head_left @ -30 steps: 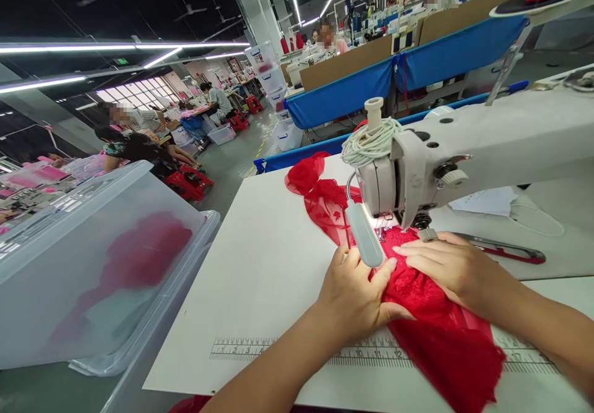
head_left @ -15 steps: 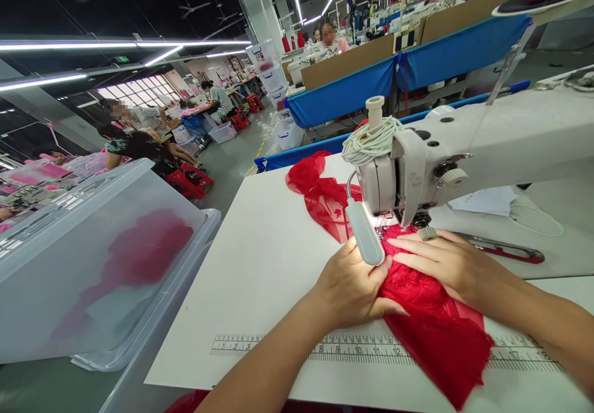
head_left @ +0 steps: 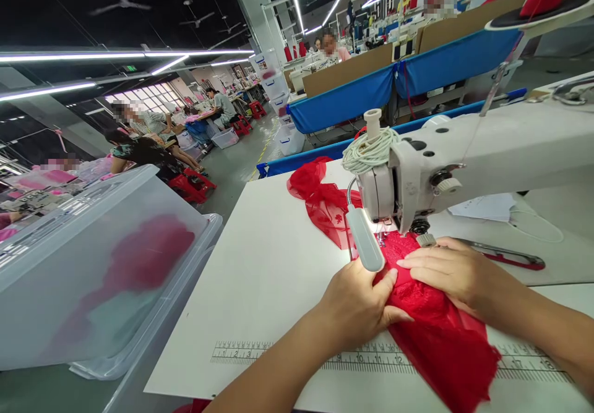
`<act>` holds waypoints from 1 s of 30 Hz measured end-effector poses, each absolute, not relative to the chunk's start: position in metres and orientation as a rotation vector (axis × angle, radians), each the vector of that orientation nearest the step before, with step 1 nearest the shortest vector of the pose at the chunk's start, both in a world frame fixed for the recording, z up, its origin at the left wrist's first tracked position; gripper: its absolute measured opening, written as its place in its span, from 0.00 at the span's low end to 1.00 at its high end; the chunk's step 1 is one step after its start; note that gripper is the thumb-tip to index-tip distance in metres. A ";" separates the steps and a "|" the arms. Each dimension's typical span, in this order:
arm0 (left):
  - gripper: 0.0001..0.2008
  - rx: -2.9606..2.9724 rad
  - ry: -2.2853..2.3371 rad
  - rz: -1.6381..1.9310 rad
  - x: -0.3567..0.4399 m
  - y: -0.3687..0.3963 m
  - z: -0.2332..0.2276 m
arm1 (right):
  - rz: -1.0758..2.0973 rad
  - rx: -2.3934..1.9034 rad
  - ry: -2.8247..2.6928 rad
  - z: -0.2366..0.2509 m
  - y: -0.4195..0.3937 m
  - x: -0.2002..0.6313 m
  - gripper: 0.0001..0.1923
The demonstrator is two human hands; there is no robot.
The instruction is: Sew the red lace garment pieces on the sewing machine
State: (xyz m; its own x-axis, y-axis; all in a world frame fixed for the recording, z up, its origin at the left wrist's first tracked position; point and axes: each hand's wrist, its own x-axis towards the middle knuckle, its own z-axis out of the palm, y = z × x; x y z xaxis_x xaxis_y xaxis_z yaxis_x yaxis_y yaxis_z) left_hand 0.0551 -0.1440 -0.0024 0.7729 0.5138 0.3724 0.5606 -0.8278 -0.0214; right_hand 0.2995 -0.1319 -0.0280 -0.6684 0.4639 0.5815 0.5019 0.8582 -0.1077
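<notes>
Red lace fabric (head_left: 417, 302) runs from under the needle area of a white sewing machine (head_left: 385, 184) toward the table's front edge. My left hand (head_left: 355, 302) is at its left edge, closed on the cloth between thumb and fingers; some fingertips are hidden behind the grey lamp (head_left: 365, 240). On the right side of the lace, my right hand (head_left: 448, 271) presses down with its fingers stretched out flat. Behind the needle, a sheer red part (head_left: 320, 206) of the cloth lies bunched on the white table (head_left: 260, 264).
A ruler scale (head_left: 362, 357) is printed along the table's front. Scissors-like metal snips (head_left: 510, 255) and white paper (head_left: 482, 208) lie right of the machine. A translucent plastic bin (head_left: 106, 277) holding red cloth stands at the left. Other people sit farther off.
My right hand has slid back from the needle, toward me and slightly right. The left hand has shifted slightly rightward and nearer, and the fabric's front end has moved slightly right.
</notes>
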 end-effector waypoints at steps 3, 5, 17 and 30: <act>0.44 -2.774 -0.869 -0.544 0.054 -0.147 -0.008 | -0.094 -0.688 -2.396 -0.031 -0.131 0.300 0.19; 0.45 -2.756 -0.886 -0.530 0.054 -0.148 -0.010 | -0.103 -0.698 -2.387 -0.033 -0.130 0.301 0.20; 0.46 -2.663 -0.937 -0.635 0.058 -0.151 -0.012 | -0.175 -0.692 -2.356 -0.035 -0.127 0.301 0.21; 0.46 -2.634 -0.989 -0.610 0.057 -0.145 -0.016 | -0.198 -0.746 -2.359 -0.031 -0.120 0.296 0.25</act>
State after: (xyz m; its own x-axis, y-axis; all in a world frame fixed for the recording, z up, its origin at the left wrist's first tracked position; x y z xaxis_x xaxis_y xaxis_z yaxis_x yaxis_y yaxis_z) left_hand 0.0567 -0.1451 -0.0162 0.6797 0.5627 0.4705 0.6728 -0.7337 -0.0945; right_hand 0.2963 -0.1204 -0.0305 -0.6284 0.4625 0.6254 0.5601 0.8270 -0.0488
